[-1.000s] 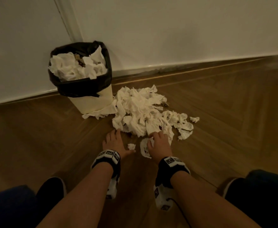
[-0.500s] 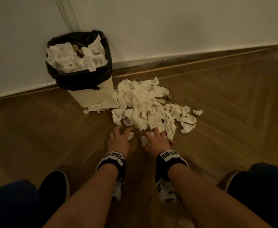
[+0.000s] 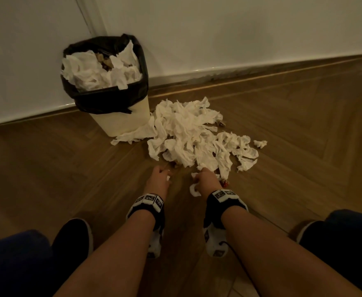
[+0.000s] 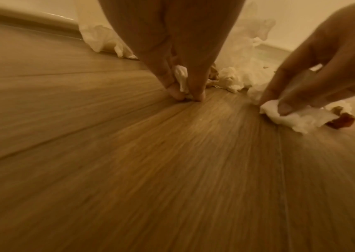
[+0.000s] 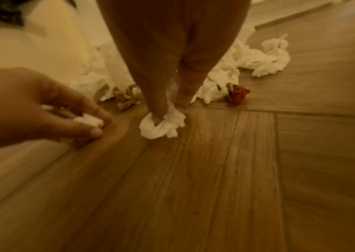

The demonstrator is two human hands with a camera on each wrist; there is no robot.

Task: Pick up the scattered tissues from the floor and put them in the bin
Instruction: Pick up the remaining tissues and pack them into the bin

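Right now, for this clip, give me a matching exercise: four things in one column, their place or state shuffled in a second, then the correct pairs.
1. left hand
2. right hand
3. bin
4. red scrap

A. stands by the wall, heaped with tissues
B. pinches a small tissue bit
C. lies on the floor at the pile's near edge
D. grips a larger tissue wad

Pairs: 1-B, 2-D, 3-A, 4-C

No readable text, brand, number or sign is showing in any view. The wrist bands (image 3: 149,200) are carrying black-and-white square marker patterns, coded blocks rather than letters or digits. The bin (image 3: 120,123) and its black liner (image 3: 111,99) are showing no label.
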